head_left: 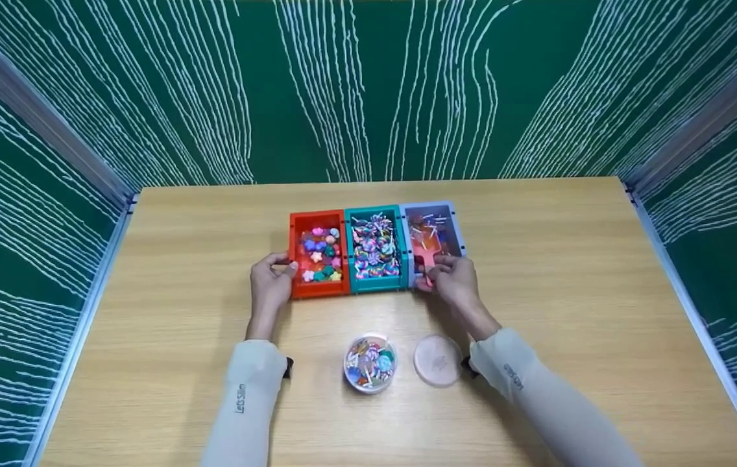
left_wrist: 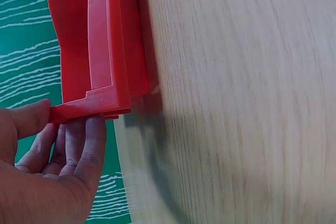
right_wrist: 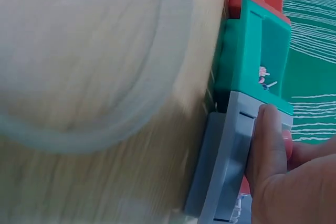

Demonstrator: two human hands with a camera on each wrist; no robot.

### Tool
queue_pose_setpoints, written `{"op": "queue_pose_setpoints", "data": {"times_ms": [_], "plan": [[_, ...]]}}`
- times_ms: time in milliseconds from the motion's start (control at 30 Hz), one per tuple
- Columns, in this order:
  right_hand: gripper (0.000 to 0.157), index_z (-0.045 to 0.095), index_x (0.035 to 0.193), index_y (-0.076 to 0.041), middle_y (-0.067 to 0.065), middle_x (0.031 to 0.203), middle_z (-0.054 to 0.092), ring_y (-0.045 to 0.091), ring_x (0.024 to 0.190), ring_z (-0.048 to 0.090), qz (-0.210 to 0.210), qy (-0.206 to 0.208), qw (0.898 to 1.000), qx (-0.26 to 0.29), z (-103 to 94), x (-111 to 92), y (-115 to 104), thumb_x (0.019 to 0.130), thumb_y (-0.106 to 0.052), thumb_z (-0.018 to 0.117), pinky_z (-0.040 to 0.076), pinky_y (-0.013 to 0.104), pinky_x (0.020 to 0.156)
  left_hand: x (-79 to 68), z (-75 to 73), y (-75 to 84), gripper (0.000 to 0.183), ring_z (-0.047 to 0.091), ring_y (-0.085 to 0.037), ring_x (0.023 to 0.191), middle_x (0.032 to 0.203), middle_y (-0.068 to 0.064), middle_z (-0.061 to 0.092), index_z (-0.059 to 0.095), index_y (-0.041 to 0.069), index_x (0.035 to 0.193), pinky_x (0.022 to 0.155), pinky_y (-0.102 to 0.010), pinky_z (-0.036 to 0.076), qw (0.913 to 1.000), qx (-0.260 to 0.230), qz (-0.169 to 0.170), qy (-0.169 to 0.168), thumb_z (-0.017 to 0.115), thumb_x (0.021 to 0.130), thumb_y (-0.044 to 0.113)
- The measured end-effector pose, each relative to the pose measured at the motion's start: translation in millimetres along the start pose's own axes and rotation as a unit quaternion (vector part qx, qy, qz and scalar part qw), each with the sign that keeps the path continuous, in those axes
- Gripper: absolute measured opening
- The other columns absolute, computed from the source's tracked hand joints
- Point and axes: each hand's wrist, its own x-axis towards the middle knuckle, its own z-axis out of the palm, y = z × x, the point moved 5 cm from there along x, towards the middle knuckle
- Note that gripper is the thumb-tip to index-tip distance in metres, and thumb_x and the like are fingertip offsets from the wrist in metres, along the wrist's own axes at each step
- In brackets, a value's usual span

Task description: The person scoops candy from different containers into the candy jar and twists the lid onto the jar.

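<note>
Three joined bins stand in a row: a red bin, a teal bin and a grey-lilac bin. My left hand grips the outer side rim of the red bin, thumb over the rim and fingers against the outside in the left wrist view. At the grey-lilac bin, my right hand pinches the handle of a pink scoop, whose head lies inside that bin. One finger rests along the bin's front in the right wrist view. The scoop's handle is partly hidden by the fingers.
Small colourful charms fill the bins. A round clear tub holding mixed charms stands on the wooden table, nearer than the bins. Its flat round lid lies to the right. Green walls with white lines enclose the table.
</note>
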Motion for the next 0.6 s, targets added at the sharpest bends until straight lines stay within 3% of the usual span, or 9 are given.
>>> {"op": "queue_pose_setpoints", "data": {"times_ms": [167,333,600], "plan": [[0.040,0.051,0.142,0.017,0.032,0.121,0.066,0.015,0.073,0.074,-0.029,-0.001,0.999,-0.016,3.6,1.3,0.4,0.104,0.009,0.053,0.063,0.029,0.072,-1.0,-0.8,0.5,0.029,0.053,-0.019,0.078,0.121,-0.020,0.070,0.071,-0.005,0.129,0.065,-0.024,0.043,1.0000,0.000,0.003,0.002,0.067,0.101,0.001],[0.039,0.052,0.144,0.014,0.030,0.125,0.066,0.014,0.076,0.074,-0.020,0.000,0.999,-0.028,1.9,-0.7,2.5,0.106,0.006,0.052,0.063,0.028,0.074,-1.6,0.3,1.3,0.029,0.053,-0.018,0.077,0.121,-0.021,0.070,0.071,-0.006,0.129,0.063,-0.023,0.043,1.0000,-0.006,0.004,0.001,0.066,0.101,0.000],[0.042,0.051,0.142,0.018,0.032,0.122,0.066,0.013,0.069,0.073,-0.031,0.004,0.999,-0.010,2.6,-1.7,2.7,0.102,0.011,0.055,0.063,0.029,0.069,-0.7,1.8,3.2,0.026,0.053,-0.012,0.069,0.115,-0.023,0.069,0.070,-0.009,0.124,0.059,-0.020,0.042,0.9992,0.003,0.040,0.001,0.066,0.099,-0.003]]}}
